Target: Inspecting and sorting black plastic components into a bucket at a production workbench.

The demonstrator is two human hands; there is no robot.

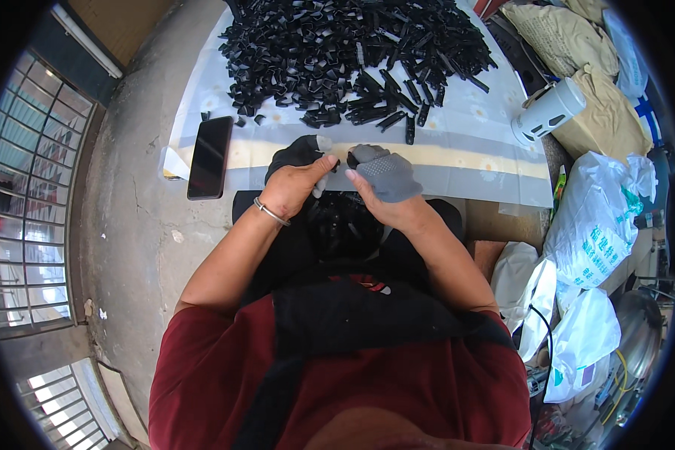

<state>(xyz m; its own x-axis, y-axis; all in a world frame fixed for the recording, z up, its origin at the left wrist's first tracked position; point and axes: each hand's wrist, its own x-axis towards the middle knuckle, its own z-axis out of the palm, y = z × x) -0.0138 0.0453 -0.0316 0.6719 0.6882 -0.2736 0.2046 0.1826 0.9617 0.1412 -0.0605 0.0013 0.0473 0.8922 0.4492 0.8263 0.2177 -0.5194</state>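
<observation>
Both hands meet over my lap at the table's near edge, in partial gloves that leave the thumbs bare. My left hand (296,178), in a black and light-grey glove, is closed, its thumb pressed toward the fingers. A small dark piece shows at that thumb's tip. Close beside it, my right hand (386,176) curls its fingers in a grey dotted glove, with a bit of black at the fingertips. The exact shape of what they hold is hidden. Beyond them spreads a heap of small black plastic pieces (300,56), curved ones left and longer ones (386,101) right.
On the table (472,169), a phone (210,157) lies at the left edge and a white tumbler (549,111) stands at the right. Shiny black material (341,225) sits between my knees. Plastic bags (596,217) and sacks (566,37) crowd the right side. A barred window (34,202) is at left.
</observation>
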